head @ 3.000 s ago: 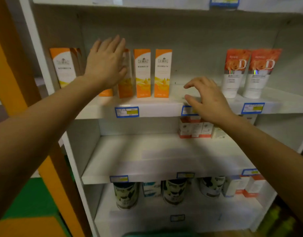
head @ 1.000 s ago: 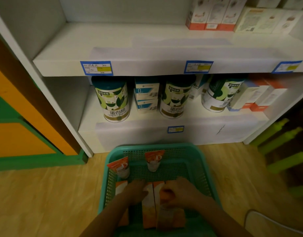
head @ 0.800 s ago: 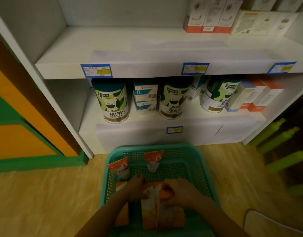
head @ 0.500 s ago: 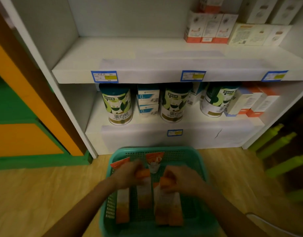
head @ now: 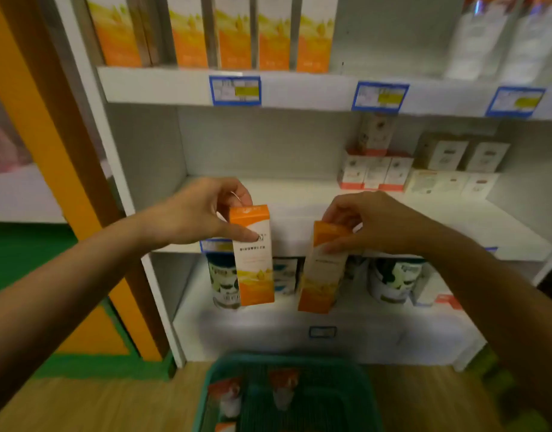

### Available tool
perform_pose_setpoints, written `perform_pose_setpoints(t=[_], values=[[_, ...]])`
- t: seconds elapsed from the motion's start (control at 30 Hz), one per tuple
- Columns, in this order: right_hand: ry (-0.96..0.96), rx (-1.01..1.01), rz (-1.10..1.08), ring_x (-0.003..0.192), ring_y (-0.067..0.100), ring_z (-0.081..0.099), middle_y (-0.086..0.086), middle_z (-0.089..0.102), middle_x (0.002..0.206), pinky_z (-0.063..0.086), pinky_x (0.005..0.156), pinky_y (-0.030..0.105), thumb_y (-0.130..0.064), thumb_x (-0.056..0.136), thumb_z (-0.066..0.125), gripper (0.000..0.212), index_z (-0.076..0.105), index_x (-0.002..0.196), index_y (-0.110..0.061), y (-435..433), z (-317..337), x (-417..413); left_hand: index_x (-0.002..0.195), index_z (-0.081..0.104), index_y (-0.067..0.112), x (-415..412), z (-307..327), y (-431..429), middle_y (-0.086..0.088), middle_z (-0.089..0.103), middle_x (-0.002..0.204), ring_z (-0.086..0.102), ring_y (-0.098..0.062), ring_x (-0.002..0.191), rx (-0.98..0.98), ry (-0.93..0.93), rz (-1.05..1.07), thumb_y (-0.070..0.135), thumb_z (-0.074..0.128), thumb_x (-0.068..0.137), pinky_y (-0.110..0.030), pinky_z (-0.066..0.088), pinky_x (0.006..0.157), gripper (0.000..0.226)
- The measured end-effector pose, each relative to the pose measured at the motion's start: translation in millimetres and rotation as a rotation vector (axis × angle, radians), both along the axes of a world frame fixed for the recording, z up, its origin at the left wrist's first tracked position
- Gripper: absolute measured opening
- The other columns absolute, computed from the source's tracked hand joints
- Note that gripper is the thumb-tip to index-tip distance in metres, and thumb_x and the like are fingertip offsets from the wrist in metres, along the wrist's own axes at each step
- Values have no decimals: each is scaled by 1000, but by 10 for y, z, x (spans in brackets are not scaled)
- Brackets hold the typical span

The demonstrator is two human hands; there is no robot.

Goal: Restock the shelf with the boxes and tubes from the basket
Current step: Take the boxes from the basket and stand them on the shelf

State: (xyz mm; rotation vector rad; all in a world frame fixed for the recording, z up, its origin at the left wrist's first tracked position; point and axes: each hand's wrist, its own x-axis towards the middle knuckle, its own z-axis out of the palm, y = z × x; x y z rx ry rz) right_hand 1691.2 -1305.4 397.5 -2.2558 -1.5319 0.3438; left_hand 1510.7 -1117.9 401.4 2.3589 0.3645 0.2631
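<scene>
My left hand [head: 196, 210] grips the top of an upright orange-and-white box [head: 254, 266]. My right hand [head: 374, 222] holds a second orange box [head: 323, 275] by its top, slightly tilted. Both boxes hang in front of the middle shelf [head: 299, 232] edge. A row of matching orange boxes [head: 234, 32] stands on the top shelf. The teal basket [head: 355, 378] sits on the floor below, with two orange-capped tubes [head: 282, 391] standing at its far end.
White tubes [head: 499, 35] stand at the top shelf's right. Small white-and-red boxes [head: 374, 173] sit at the middle shelf's back right. Green-lidded cans [head: 393, 282] and boxes fill the bottom shelf. An orange and green wall panel [head: 34, 151] is to the left.
Both hands took one orange box each from the basket and lifted them up to the middle shelf's height. My view has tilted up from the basket toward the shelves.
</scene>
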Motion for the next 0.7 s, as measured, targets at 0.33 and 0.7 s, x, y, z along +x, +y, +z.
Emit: perform_pose_setpoints(t=[0.33,0.7], values=[[-80,174,24,87,10,64,-9,67,95,53,76,27,-32,66,77,32,65,95,-27,66,1939,-15,101,59,15,61,1836,7,-1,70,97,69,-13,90,70,-149,39,20,74,66,-27,55,77,39],[-176,301,-117,89,12,61,-4,63,94,44,66,17,-24,72,73,32,61,102,-21,110,2775,338,109,59,9,605,2621,123,-7,65,100,62,-10,81,182,-306,95,15,74,72,-8,52,53,40]])
